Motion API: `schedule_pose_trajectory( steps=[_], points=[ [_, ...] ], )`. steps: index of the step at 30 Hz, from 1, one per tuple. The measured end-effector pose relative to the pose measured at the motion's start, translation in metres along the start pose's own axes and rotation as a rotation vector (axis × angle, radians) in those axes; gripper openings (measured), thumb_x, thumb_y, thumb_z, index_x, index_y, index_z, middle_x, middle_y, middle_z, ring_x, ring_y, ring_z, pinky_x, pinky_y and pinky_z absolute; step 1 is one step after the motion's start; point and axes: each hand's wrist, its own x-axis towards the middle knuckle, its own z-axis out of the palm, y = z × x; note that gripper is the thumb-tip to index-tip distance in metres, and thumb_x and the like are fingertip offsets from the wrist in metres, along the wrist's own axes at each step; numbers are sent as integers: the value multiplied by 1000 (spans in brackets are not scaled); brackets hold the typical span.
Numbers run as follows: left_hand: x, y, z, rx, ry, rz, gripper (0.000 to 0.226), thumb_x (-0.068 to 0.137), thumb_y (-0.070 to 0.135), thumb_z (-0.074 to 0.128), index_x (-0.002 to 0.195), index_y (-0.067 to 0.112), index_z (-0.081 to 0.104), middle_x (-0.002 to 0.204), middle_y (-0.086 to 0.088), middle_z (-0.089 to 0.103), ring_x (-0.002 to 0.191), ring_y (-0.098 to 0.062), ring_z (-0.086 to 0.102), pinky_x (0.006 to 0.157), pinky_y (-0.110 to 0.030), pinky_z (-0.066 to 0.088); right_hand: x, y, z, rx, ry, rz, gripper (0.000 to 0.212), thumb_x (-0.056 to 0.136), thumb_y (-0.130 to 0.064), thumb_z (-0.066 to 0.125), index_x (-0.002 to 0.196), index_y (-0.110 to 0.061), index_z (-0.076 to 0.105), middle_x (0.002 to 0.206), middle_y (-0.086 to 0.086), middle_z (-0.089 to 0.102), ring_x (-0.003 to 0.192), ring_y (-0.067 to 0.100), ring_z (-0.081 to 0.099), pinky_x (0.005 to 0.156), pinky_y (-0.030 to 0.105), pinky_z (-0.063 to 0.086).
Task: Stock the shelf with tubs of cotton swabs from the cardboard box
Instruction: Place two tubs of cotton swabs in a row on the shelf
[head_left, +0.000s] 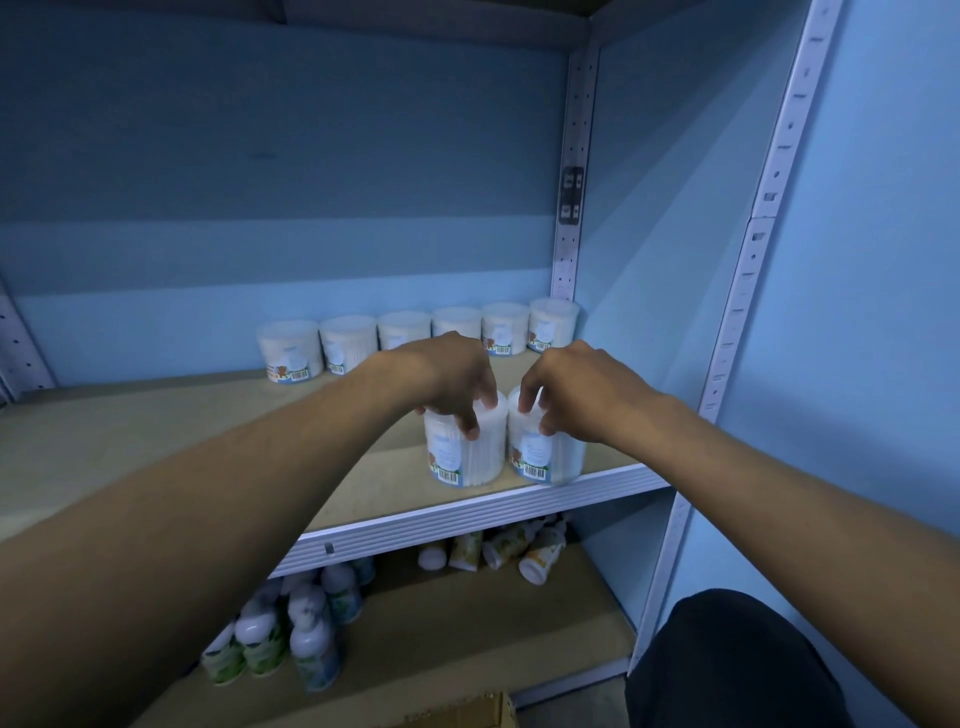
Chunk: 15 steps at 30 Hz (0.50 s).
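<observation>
Two tubs stand near the shelf (467, 512) front edge: left hand (452, 371) fingers curl on the left tub (465, 449), right hand (574, 382) on the right tub (545, 452). We should slide both back together, upright, toward the back row (415, 332).

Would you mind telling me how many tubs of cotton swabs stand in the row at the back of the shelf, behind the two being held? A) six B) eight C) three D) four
A: six tubs form the back row, from the leftmost near the middle of the shelf to the one in the right corner, while the left hand and right hand each grip a tub at the front edge.
</observation>
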Motion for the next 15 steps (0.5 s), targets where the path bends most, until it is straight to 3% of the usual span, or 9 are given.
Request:
schedule_pose_trajectory(
  steps=[7,15],
  points=[
    [10,2,1,24,52,20,49,78,30,82,126,28,67,129,8,64,116,-17,57,85,-26,46,12,9,6,11,42,5,33,77,-10,81,102,-32,75,111,5,64,95,25,66,78,30,50],
    [38,0,8,-55,112,18,45,76,23,84,120,25,72,123,5,68,112,-17,60,87,-26,48,37,30,13,51,63,35,32,78,-6,78,99,-31,75,111,7,64,96,24,66,78,31,50]
  ],
)
